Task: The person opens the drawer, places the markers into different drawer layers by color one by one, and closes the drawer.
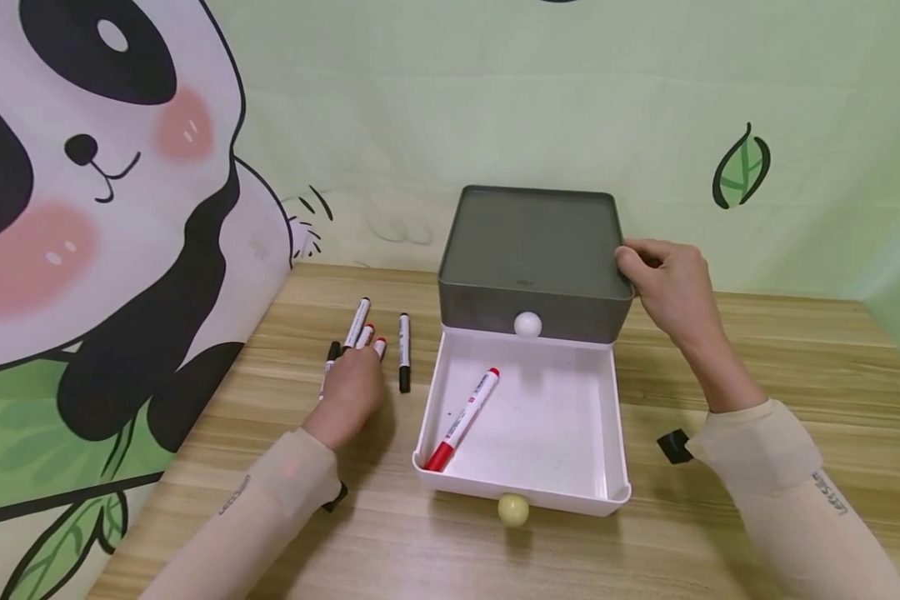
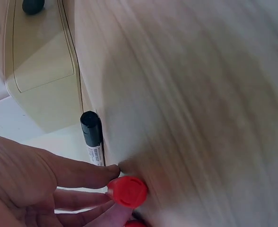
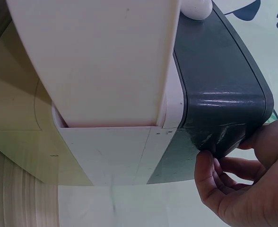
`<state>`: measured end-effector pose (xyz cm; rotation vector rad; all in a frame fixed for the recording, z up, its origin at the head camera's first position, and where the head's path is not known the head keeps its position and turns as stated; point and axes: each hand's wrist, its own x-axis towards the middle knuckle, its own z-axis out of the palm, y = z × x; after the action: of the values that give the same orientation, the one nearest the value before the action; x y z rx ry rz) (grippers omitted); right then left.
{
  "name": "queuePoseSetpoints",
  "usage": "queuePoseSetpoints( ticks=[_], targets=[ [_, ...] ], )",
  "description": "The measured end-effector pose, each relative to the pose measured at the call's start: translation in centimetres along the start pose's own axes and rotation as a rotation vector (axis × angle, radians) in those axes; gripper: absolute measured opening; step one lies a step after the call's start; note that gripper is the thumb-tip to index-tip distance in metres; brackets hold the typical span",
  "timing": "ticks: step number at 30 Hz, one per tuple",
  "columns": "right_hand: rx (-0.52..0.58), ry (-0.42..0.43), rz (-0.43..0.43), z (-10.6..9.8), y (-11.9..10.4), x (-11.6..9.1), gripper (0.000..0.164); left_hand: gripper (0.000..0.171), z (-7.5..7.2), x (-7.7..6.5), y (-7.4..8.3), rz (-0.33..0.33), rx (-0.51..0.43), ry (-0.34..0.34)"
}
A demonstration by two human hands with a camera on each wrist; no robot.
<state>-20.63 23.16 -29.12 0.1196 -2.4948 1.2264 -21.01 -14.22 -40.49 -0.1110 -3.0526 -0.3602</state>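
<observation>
To the left of the drawer box, my left hand (image 1: 354, 383) pinches a marker, whose red end (image 2: 128, 191) shows at the fingertips in the left wrist view. Around those fingers lie several markers, among them a white-barrelled marker (image 1: 357, 321) and a black-capped marker (image 1: 404, 354). My right hand (image 1: 678, 287) grips the right rim of the grey top (image 1: 536, 242) of the drawer box, thumb on the upper edge and fingers against the side (image 3: 219, 139). Below, a white drawer (image 1: 547, 433) is pulled out, with a red-capped marker (image 1: 465, 417) lying slanted inside.
A white knob (image 1: 527, 325) sits on the grey drawer front, and a yellowish knob (image 1: 513, 509) on the open drawer. The left wrist view shows a cream lower section (image 2: 47, 61). Behind the wooden table (image 1: 795, 358) stands a panda-printed backdrop (image 1: 390, 125).
</observation>
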Motion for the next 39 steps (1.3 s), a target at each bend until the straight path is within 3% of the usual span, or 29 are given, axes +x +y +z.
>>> queuePoseSetpoints(
  ticks=[9,17,21,24,29,39],
  targets=[
    [0.004,-0.005,0.001,-0.1,0.0,0.0,0.042,0.012,-0.2,0.2,-0.2,-0.008,-0.023,-0.016],
    [0.012,-0.004,0.002,-0.1,0.0,0.0,0.042,0.021,-3.4,-0.5,0.0,0.013,-0.164,-0.103],
    [0.006,-0.003,0.007,-0.1,0.0,0.0,0.042,0.015,-4.9,-0.6,-0.1,0.010,-0.263,-0.156],
    [0.000,-0.001,0.005,-0.1,-0.1,0.0,0.042,0.006,-5.8,-0.8,-0.2,-0.028,-0.331,-0.203],
    [-0.009,0.004,-0.003,0.0,-0.1,-0.1,0.041,0.028,-7.3,-1.0,0.0,-0.047,-0.388,-0.238],
    [-0.015,0.004,-0.002,-0.1,-0.1,-0.1,0.041,0.045,-10.3,-2.3,1.0,-0.002,-0.464,-0.189]
  ],
)
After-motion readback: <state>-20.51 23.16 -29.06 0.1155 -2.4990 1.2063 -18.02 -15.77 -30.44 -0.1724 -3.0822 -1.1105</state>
